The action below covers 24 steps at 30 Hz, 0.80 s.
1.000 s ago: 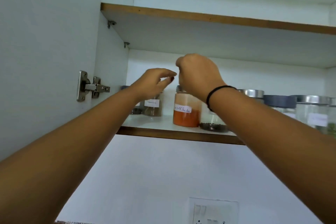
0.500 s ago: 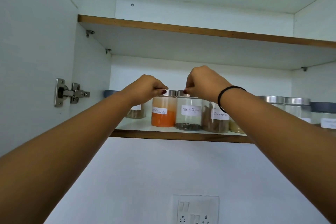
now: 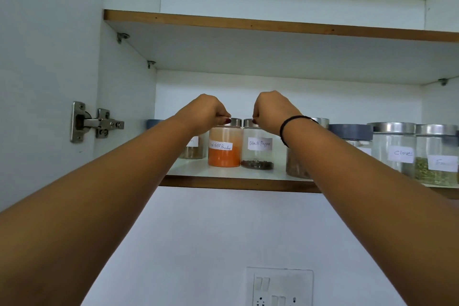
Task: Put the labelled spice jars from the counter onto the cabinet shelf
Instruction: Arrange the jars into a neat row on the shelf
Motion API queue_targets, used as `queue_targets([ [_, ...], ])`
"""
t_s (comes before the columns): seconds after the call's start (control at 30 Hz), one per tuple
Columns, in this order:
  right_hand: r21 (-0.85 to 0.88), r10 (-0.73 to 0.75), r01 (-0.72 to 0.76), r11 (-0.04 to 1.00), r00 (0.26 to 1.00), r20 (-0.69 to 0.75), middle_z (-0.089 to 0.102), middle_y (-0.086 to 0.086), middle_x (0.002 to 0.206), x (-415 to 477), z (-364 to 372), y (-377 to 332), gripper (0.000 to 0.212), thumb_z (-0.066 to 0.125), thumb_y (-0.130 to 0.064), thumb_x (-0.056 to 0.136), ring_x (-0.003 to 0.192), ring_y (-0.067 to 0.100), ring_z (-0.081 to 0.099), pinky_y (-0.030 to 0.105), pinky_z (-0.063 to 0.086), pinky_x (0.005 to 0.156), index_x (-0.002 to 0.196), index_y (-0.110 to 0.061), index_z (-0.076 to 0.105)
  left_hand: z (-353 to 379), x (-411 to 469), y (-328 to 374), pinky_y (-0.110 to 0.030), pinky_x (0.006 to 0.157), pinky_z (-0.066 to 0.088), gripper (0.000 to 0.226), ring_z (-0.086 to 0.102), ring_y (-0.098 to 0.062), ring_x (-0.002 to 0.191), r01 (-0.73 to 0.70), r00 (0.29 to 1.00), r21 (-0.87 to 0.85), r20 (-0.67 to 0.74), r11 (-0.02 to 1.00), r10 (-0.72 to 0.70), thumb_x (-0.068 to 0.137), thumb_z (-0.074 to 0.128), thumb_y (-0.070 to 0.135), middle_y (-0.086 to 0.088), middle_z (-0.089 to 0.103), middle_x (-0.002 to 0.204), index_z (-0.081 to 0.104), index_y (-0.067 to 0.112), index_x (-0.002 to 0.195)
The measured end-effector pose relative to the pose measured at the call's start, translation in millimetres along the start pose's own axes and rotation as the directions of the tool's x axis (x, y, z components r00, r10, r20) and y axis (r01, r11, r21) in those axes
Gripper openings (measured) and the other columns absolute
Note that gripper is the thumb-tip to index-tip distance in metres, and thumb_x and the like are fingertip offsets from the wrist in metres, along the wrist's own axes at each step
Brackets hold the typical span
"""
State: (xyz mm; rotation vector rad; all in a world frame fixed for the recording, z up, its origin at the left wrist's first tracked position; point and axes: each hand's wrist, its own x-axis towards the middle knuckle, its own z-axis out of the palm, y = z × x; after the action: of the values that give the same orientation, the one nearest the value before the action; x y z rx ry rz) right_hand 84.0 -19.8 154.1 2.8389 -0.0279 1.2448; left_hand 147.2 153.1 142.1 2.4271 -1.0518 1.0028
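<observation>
Chilli powder jar [image 3: 224, 149] and black pepper jar [image 3: 257, 154] stand upright on the cabinet shelf [image 3: 223, 182]. They are side by side and all but touching, a little back from the shelf's front edge and toward its left end. Each jar lies directly below a grip. The left grip [image 3: 206, 112] is on the chilli powder jar's steel lid and the right grip [image 3: 269, 112] is on the black pepper jar's lid. On both, the fingers curl down and, as far as the backs of the hands allow a view, pinch the lid rims. Each jar's long axis therefore runs straight down from its grip to the shelf, and both bases look flat on it. The coming move is probably letting go: each grip would open and rise along that axis before drawing back over the shelf's front edge. A sideways pull could knock one jar into the other.
</observation>
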Motion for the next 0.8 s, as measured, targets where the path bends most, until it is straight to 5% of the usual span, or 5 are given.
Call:
queue_targets([
  [0.2,0.003,0.02,-0.02,1.0,1.0,-0.015,0.066,0.013,0.096,12.9,21.9,-2.8,0.013,0.061,-0.001,0.089,0.079,0.026,0.058,0.029,0.049,0.071,0.099,-0.002,0.07,15.3,18.5,-9.7,-0.041,0.094,0.053,0.027,0.066,-0.026,0.1,0.046,0.999,0.064,0.004,0.997,-0.046,0.097,0.061,0.022,-0.011,0.072,0.113,0.072,0.009,0.118],
  [0.4,-0.007,0.042,-0.042,0.999,0.999,0.0,0.044,0.004,0.066,27.4,43.9,-8.4,0.018,0.055,0.005,0.088,0.071,0.024,0.049,0.027,0.041,0.067,0.075,-0.007,0.056,30.1,39.0,-21.7,-0.032,0.089,0.052,0.027,0.065,-0.024,0.101,0.111,0.993,0.131,0.022,0.985,-0.114,0.098,0.059,0.021,-0.008,0.072,0.114,0.072,0.011,0.119],
  [0.53,0.016,0.035,-0.035,0.999,0.999,0.018,0.053,0.007,0.078,38.4,55.4,-6.7,0.013,0.057,0.004,0.089,0.075,0.023,0.051,0.028,0.044,0.07,0.091,-0.004,0.066,37.1,49.9,-28.9,-0.032,0.091,0.053,0.026,0.066,-0.024,0.101,0.137,0.989,0.153,0.04,0.979,-0.145,0.098,0.058,0.02,-0.009,0.072,0.114,0.072,0.011,0.118],
  [0.67,-0.003,0.047,-0.047,0.999,0.999,0.003,0.041,0.004,0.062,41.6,66.3,-7.1,0.029,0.054,0.007,0.086,0.062,0.02,0.046,0.027,0.04,0.065,0.063,-0.008,0.047,43.3,58.2,-35.9,-0.034,0.092,0.053,0.025,0.066,-0.025,0.102,0.152,0.985,0.181,0.051,0.972,-0.164,0.097,0.059,0.019,-0.009,0.072,0.114,0.073,0.01,0.116],
  [0.8,-0.009,0.037,-0.037,0.999,0.999,0.01,0.033,0.004,0.058,41.3,71.7,-6.7,0.038,0.049,0.012,0.082,0.051,0.016,0.032,0.024,0.027,0.047,0.056,-0.011,0.033,52.2,62.6,-43.5,-0.035,0.087,0.053,0.023,0.067,-0.028,0.098,0.154,0.985,0.203,0.04,0.967,-0.165,0.096,0.059,0.019,-0.012,0.072,0.107,0.075,0.008,0.109],
])
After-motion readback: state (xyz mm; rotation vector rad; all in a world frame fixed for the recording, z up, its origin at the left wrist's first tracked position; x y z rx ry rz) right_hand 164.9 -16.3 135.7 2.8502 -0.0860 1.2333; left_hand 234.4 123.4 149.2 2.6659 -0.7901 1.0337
